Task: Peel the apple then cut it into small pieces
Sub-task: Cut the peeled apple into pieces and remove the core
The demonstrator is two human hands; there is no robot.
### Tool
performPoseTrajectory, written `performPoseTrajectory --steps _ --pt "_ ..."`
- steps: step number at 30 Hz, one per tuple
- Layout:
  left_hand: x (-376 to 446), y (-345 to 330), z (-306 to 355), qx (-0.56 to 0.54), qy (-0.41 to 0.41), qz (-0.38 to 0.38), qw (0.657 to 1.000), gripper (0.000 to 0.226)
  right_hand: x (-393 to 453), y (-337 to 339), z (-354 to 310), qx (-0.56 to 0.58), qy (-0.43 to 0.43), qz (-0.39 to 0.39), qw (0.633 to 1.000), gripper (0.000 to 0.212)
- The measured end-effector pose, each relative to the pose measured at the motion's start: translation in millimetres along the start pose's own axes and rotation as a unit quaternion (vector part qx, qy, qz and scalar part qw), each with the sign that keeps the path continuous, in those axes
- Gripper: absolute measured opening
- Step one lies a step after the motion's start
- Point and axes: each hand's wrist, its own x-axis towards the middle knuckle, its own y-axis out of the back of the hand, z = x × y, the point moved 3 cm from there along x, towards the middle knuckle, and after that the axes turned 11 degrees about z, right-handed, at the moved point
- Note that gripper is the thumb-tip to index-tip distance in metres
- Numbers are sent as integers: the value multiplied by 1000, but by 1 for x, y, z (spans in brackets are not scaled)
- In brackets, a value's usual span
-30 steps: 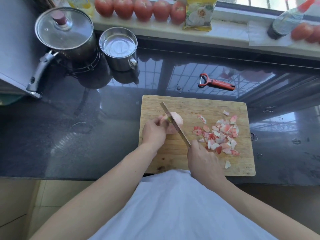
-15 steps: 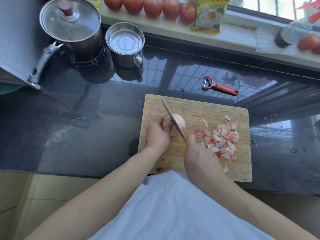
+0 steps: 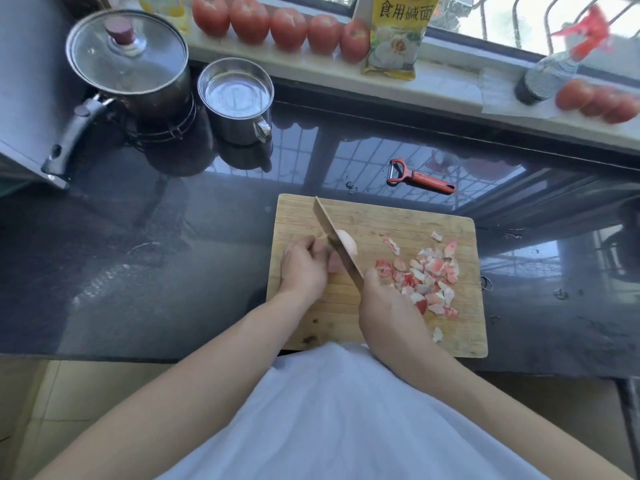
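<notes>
We saw the peeled apple (image 3: 347, 244) sitting on the wooden cutting board (image 3: 381, 220), held between both hands. The left hand (image 3: 304, 268) curled its fingers over the near-left side of the apple and pinned it to the board. The right hand (image 3: 388, 306) was wrapped around the handle of the knife (image 3: 334, 237), which the hand hid from us. The blade ran up and away from that hand, slanting toward the far left, and its edge had sunk into the apple just beside the left fingertips, so a pale rounded part of the fruit showed on the blade's right and a smaller part on its left.

Just to the right of the right hand we saw a heap of peels and cut bits (image 3: 427, 277), red and white, spread over the board, with one stray piece (image 3: 437, 335) lying nearer to us by the wrist. Beyond the board, farther from both hands, a red peeler (image 3: 420, 177) lay on the dark glossy desk (image 3: 173, 271). Far off past the left hand stood a steel mug (image 3: 239, 102) and beside it a lidded pot (image 3: 130, 64) with a long handle. On the window sill (image 3: 450, 84) beyond everything we saw a row of tomatoes (image 3: 287, 27), a yellow packet (image 3: 396, 32) and, far to the right, a dark bottle (image 3: 543, 77) next to more tomatoes.
</notes>
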Motion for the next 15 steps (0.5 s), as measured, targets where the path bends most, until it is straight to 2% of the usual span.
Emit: performPoseTrajectory --steps 4,6,9,15 --pt "-11 -3 1 12 -35 -42 998 44 -15 8 28 121 -37 58 990 5" --pt "-14 -2 2 15 -59 -78 995 46 -16 15 37 201 -83 94 971 8" --pt "-17 0 5 38 -77 -133 987 48 -6 19 46 326 -161 113 925 9" --pt "-20 -8 7 63 -84 -178 978 49 10 13 50 396 -211 147 881 16"
